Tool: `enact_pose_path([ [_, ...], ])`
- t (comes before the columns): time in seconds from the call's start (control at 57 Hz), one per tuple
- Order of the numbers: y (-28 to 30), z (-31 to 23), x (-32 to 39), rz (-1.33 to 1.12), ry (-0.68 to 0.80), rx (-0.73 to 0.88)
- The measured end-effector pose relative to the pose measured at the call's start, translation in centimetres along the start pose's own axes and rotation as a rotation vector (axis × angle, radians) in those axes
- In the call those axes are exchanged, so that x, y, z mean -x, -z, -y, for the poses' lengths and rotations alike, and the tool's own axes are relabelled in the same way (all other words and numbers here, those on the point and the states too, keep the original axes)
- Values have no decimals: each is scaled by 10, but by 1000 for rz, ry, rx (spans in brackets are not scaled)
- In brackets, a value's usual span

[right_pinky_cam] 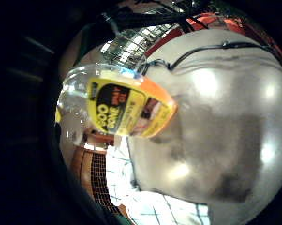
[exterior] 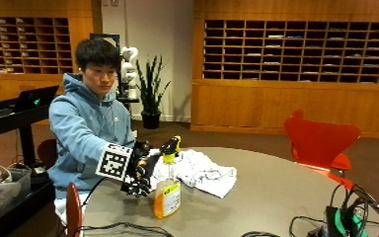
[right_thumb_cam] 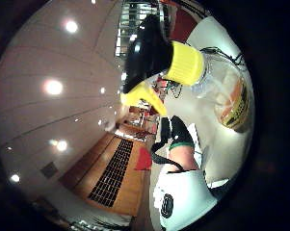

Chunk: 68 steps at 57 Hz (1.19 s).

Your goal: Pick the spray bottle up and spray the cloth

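Observation:
A spray bottle stands upright on the round grey table, near its front left. It is clear with orange liquid, a yellow label, a yellow collar and a black spray head. My gloved right hand is just left of the bottle at neck height, palm towards it, fingers relaxed and not around it. In the palm views the labelled body and the spray head loom close. A crumpled white cloth lies on the table just behind and right of the bottle.
A red chair stands at the table's far right. Black cables and a green-ringed device lie at the front right edge. Another red chair back is at the front left. A cart with a laptop stands behind the person.

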State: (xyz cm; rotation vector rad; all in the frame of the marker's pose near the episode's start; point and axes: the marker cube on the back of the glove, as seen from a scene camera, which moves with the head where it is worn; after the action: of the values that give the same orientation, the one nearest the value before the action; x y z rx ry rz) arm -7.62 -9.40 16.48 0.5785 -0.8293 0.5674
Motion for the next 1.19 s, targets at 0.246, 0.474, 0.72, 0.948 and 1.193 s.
enact_pose_path([
  [0.246,-25,10,-4,79,-32,-53],
  [0.474,-31,17,-6,71,-5,-105],
  [0.72,-37,39,1,54,-46,-111],
  [0.948,-40,38,5,46,-26,-9],
  [1.193,-32,6,81,-217,417,59],
])
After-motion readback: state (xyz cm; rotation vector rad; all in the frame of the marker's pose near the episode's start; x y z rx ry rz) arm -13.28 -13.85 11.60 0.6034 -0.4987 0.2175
